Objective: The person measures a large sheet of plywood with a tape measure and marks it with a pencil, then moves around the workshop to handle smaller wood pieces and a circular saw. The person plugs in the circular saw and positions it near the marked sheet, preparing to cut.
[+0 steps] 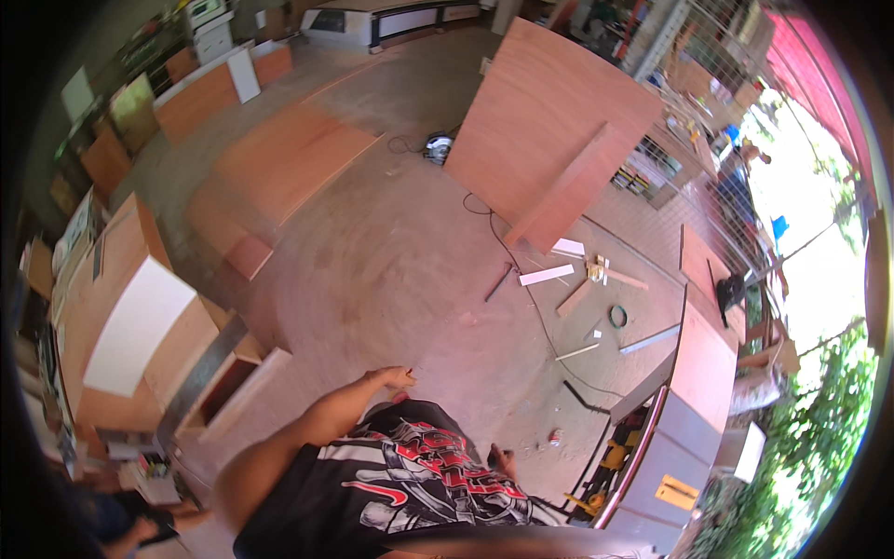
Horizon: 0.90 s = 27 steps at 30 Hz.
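My left hand (395, 376) is held out in front of my body, above the concrete floor (372, 307). Its fingers are curled in, and what they hold, if anything, is too small to name. Low by my right side, my right hand (504, 463) is closed around a small dark object (493, 456), largely hidden. Neither hand touches the boards. Ahead, a large reddish plywood sheet (549, 121) stands tilted, with a narrow wooden strip (563, 186) against its face.
A hammer (499, 283), white strips (547, 275), wood offcuts (575, 296), a green roll (617, 316) and a cable (540, 321) lie ahead right. A grey-topped bench (684, 447) stands right, a wooden cabinet (121, 307) left. Plywood (289, 158) lies far left. Another person (130, 522) is lower left.
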Available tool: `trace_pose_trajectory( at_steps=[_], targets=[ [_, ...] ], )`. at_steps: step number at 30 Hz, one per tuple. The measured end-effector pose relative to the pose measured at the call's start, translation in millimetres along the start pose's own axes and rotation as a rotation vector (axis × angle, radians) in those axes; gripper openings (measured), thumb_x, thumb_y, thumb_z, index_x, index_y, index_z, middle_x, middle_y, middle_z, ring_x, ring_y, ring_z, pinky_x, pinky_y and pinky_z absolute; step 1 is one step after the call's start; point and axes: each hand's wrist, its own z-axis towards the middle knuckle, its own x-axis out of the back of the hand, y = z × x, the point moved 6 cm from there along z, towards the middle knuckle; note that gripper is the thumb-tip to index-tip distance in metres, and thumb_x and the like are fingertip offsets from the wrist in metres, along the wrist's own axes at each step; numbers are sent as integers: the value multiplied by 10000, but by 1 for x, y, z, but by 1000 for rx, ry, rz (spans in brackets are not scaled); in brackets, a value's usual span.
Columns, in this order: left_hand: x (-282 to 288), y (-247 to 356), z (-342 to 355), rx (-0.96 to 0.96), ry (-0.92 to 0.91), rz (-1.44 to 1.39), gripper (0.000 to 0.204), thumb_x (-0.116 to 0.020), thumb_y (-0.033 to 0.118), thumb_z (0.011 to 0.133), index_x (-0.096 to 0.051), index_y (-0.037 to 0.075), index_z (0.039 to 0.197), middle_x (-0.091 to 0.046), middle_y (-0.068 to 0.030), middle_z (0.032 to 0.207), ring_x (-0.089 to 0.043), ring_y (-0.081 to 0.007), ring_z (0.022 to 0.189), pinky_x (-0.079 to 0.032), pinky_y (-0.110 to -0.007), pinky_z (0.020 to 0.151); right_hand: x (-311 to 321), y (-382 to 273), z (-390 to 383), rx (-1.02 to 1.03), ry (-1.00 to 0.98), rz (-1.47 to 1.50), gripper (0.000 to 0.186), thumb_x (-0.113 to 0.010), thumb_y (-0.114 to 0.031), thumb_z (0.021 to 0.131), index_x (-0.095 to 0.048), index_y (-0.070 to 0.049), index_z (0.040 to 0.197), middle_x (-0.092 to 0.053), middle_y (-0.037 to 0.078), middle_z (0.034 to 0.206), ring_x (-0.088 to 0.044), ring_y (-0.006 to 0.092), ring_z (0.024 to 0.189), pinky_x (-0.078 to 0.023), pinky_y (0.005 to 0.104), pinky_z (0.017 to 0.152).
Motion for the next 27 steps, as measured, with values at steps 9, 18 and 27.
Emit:
trace_pose_trajectory(
  at_steps=[9, 18, 27],
  targets=[
    [17, -131, -9, 131, 421, -57, 388, -665, 429, 762, -679, 44, 812, -677, -177, 778, -656, -274, 729, -512, -429, 714, -46, -114, 86, -50, -297, -470, 592, -751, -536, 755, -694, 53, 748, -661, 123, 692, -609, 207, 591, -480, 376, 537],
    [31, -194, -65, 541, 231, -79, 452, -457, 413, 905, -649, 25, 1033, -669, -259, 962, -651, -431, 944, -509, -518, 799, -102, -197, 243, 438, -781, -934, 551, -689, -414, 810, -623, -64, 1229, -654, 160, 962, -643, 250, 817, -523, 370, 761],
    [182, -115, 66, 510, 528, -732, 725, -366, 593, 960, -668, -58, 1061, -670, -264, 1056, -637, -377, 1028, -502, -492, 869, -232, -497, 456, 14, -358, -803, 1056, -817, -548, 678, -374, 143, 1343, -556, 321, 1256, -607, 396, 1105, -577, 516, 749]
  ],
)
